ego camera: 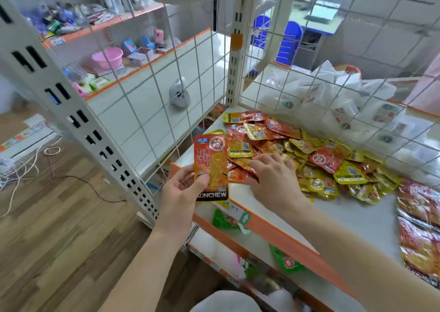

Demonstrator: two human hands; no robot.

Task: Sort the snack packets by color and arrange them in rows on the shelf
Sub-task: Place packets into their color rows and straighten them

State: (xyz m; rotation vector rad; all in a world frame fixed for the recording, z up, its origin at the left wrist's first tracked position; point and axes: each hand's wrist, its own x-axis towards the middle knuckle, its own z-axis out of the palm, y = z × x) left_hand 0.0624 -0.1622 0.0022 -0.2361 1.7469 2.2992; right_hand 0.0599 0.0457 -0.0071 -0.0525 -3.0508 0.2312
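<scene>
Red and yellow snack packets [297, 150] lie heaped on the white shelf [357, 216], walled in by wire grid [333, 73]. Our left hand [181, 192] pinches a red packet [210, 166] upright at the shelf's front corner. Our right hand [276, 181] lies palm-down on the heap's near edge; we cannot tell whether it grips anything. Blurred rows of red packets [419, 228] run off the right edge. Wooden floor [59, 216] lies below left.

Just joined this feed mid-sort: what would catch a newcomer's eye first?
The jumbled heap of red and yellow snack packets on the white shelf. Next, the red packet held upright by the left hand at the shelf's left corner, while the right hand rests on the heap's near side. A tidy column of red packets lies at the far right.
</scene>
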